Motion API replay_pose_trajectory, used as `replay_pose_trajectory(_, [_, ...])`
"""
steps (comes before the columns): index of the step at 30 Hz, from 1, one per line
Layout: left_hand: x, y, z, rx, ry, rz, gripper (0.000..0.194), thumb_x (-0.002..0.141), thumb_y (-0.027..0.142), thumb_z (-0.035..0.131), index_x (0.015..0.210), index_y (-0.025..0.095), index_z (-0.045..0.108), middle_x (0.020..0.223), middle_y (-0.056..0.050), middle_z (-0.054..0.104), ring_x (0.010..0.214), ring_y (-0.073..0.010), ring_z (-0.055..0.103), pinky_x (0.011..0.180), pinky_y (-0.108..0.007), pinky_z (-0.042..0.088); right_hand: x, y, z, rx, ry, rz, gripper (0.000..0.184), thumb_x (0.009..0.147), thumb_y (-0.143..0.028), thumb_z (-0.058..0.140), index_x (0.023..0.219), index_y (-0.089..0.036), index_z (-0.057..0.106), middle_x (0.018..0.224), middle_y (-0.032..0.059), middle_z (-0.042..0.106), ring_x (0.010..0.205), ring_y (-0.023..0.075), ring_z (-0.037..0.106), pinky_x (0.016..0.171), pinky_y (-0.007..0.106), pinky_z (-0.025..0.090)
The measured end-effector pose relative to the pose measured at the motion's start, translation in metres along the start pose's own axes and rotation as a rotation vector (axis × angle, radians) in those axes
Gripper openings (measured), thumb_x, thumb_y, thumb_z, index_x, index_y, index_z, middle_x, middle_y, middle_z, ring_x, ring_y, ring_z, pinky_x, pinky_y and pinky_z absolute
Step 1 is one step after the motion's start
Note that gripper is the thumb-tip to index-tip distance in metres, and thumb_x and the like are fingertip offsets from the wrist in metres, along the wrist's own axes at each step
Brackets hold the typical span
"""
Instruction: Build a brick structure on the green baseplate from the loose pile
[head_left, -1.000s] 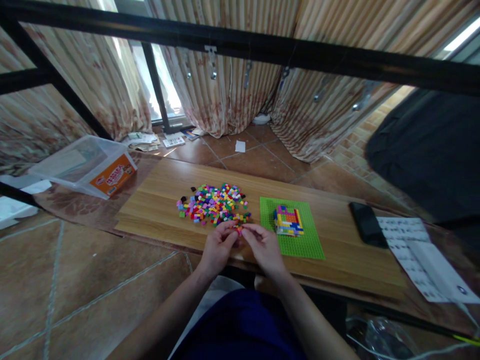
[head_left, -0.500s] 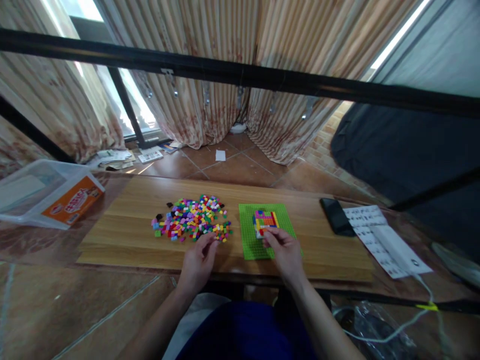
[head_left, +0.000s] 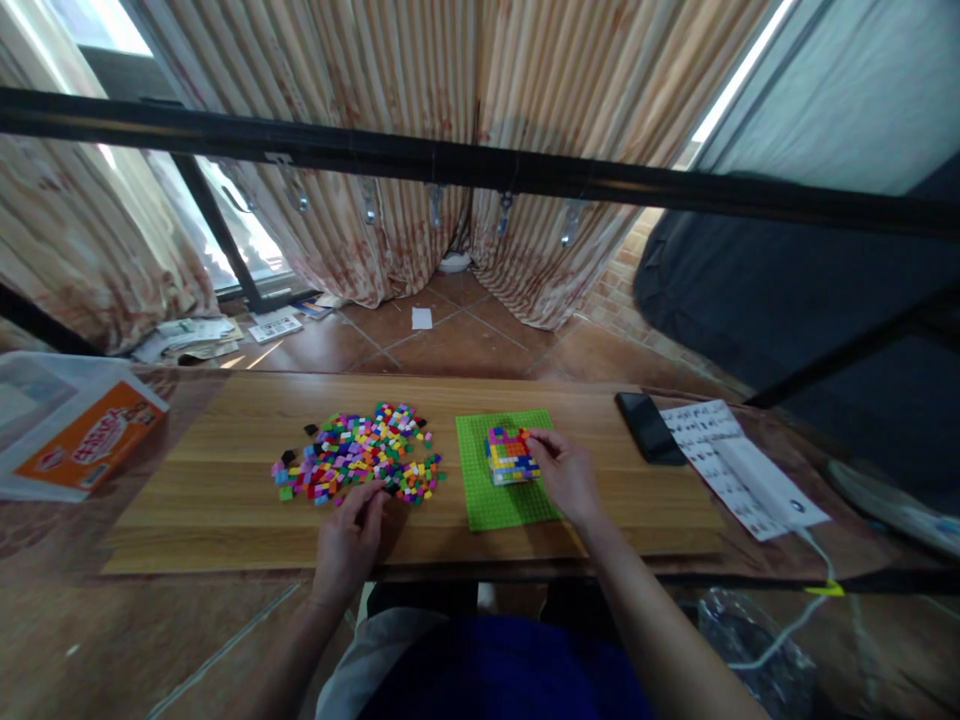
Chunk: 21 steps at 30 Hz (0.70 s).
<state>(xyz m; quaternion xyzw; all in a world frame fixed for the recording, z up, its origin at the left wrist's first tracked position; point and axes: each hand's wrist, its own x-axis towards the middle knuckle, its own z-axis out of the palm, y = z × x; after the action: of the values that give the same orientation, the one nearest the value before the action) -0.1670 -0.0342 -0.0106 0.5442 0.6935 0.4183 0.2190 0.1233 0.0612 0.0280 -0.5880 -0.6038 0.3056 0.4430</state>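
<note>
A pile of small coloured bricks (head_left: pixel 358 464) lies on the wooden board (head_left: pixel 225 490). To its right is a green baseplate (head_left: pixel 498 500) with a small multicoloured block build (head_left: pixel 509 457) on it. My right hand (head_left: pixel 568 474) rests on the right side of the baseplate, its fingertips pinched at the top right corner of the build; whether a brick is between them I cannot make out. My left hand (head_left: pixel 349 538) lies at the near edge of the pile, fingers curled down onto the bricks.
A black phone (head_left: pixel 646 427) and a printed sheet (head_left: pixel 731 465) lie to the right. A clear box with an orange label (head_left: pixel 67 430) sits at far left. A black bar (head_left: pixel 480 165) crosses overhead. Curtains and tiled floor lie beyond.
Both hands were together in front of the pile. My right hand moved right to the build on the baseplate; my left hand dropped to the near edge of the pile.
</note>
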Motion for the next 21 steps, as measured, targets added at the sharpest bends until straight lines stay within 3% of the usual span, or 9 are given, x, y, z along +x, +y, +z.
replay_pose_trajectory(5, [0.001, 0.0, 0.0, 0.016, 0.006, 0.006, 0.03, 0.085, 0.04, 0.054, 0.102, 0.019, 0.065, 0.095, -0.007, 0.072, 0.075, -0.0192, 0.067, 0.072, -0.029, 0.053, 0.016, 0.0, 0.0, -0.208, -0.026, -0.151, 0.026, 0.087, -0.031, 0.052, 0.09, -0.019, 0.074, 0.091, 0.0089, 0.071, 0.083, 0.0224, 0.064, 0.078, 0.036, 0.049])
replay_pose_trajectory(12, [0.003, -0.001, 0.001, 0.048, 0.026, 0.034, 0.032, 0.086, 0.043, 0.05, 0.098, 0.018, 0.066, 0.09, -0.007, 0.072, 0.074, -0.0186, 0.067, 0.07, -0.029, 0.054, 0.038, -0.003, 0.005, -0.519, -0.18, -0.346, 0.024, 0.091, -0.022, 0.05, 0.09, -0.021, 0.074, 0.096, 0.0075, 0.066, 0.094, 0.0204, 0.059, 0.088, 0.033, 0.046])
replay_pose_trajectory(21, [0.003, -0.007, 0.003, 0.066, 0.038, 0.079, 0.033, 0.087, 0.044, 0.05, 0.1, 0.018, 0.066, 0.09, -0.006, 0.072, 0.072, -0.0173, 0.067, 0.066, -0.028, 0.055, 0.048, -0.015, 0.001, -0.583, -0.374, -0.411, 0.027, 0.093, -0.018, 0.047, 0.086, -0.022, 0.073, 0.092, 0.0049, 0.068, 0.09, 0.0181, 0.059, 0.086, 0.031, 0.046])
